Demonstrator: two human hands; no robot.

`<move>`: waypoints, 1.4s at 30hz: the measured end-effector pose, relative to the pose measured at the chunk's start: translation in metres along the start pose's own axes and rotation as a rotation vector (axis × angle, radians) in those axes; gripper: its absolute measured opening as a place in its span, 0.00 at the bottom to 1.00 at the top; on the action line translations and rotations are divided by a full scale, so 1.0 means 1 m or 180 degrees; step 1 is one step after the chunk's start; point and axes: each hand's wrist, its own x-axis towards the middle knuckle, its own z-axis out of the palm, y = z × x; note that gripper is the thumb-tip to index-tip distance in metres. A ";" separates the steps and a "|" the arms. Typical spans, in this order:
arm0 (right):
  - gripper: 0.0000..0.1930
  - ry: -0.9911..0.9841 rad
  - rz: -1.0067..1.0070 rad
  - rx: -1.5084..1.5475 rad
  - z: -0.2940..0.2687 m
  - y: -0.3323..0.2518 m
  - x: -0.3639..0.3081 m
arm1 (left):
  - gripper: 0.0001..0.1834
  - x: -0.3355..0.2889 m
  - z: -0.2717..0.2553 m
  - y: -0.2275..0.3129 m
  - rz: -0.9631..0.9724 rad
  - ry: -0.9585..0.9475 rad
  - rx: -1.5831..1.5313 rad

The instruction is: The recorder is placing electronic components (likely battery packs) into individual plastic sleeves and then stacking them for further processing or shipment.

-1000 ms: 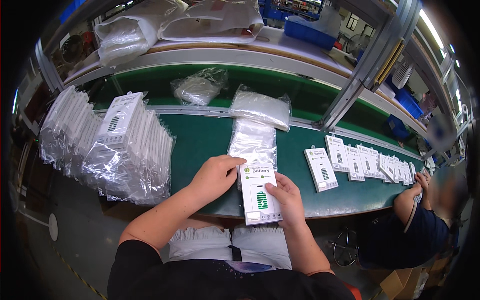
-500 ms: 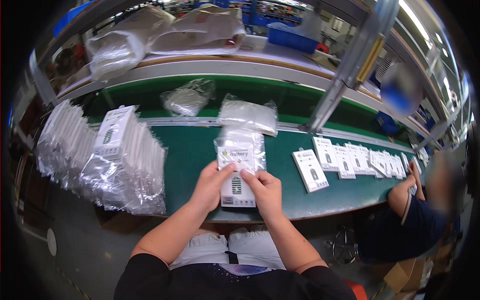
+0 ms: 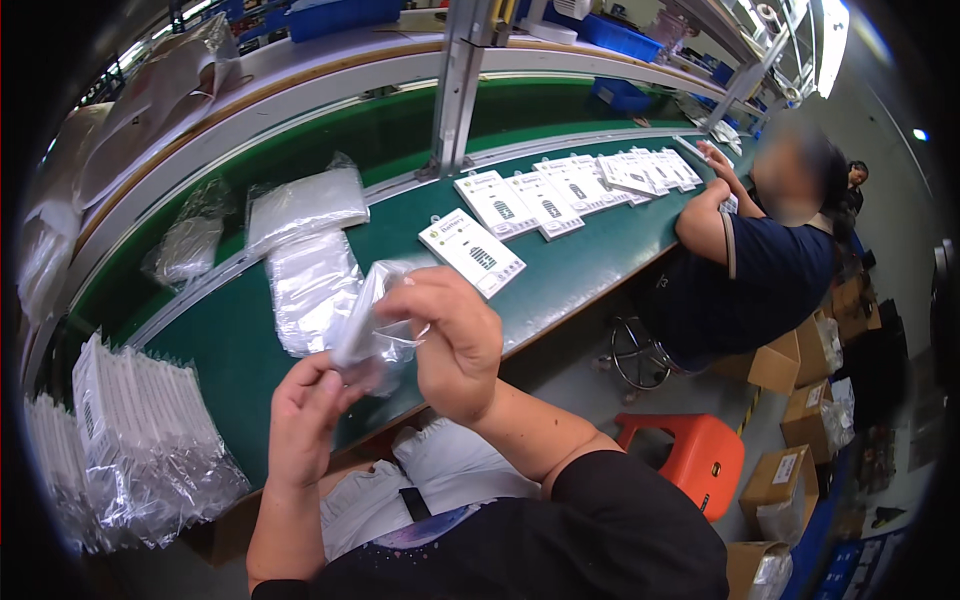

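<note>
Box (image 3: 350,338) tipped from face-on to edge-on, over green table (image 3: 565,290), near bag stack (image 3: 310,285) | left hand (image 3: 303,415) pinching its lower end | right hand (image 3: 452,335) curled at clear bag (image 3: 405,352), pinch unclear | looks partly bagged

White box (image 3: 353,328): slim and flat, seen nearly edge-on, its outline softened by blur.
Box pose: tilted, the upper end leaning right, the lower end down and to the left.
Box place: raised in front of the body, its lower end pinched in the left hand (image 3: 310,408).
Clear bag (image 3: 400,350): thin, glossy, see-through plastic, crumpled and loose against the box; how far it enclosed the box could not be told.
Bag place: bunched along the box's right side, touching the right hand's (image 3: 452,340) fingers.
</note>
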 end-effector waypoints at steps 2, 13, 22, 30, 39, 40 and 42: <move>0.16 -0.0438 -0.0020 0.0250 -0.002 -0.007 -0.004 | 0.20 0.001 0.005 0.000 -0.0156 0.0162 -0.0464; 0.21 -0.0964 0.0104 -0.0539 0.001 0.029 -0.018 | 0.26 -0.012 -0.031 0.011 0.1375 0.1894 0.1999; 0.25 -0.1449 0.0224 -0.3259 -0.047 0.083 -0.047 | 0.23 -0.033 -0.087 -0.023 0.0717 0.1953 0.5528; 0.36 -0.1476 0.1253 -0.3223 -0.051 0.085 -0.036 | 0.17 -0.005 -0.032 -0.010 0.1348 0.0215 0.4837; 0.26 -0.0154 0.3164 0.0804 -0.049 0.051 -0.035 | 0.09 0.015 -0.041 -0.020 0.0906 0.0127 0.4097; 0.27 -0.0254 0.3458 0.1408 -0.053 0.050 -0.039 | 0.09 0.014 -0.040 -0.017 0.0888 0.0153 0.4119; 0.27 -0.0316 0.3943 0.2350 -0.049 0.045 -0.045 | 0.09 0.010 -0.038 -0.013 0.0448 0.0511 0.3370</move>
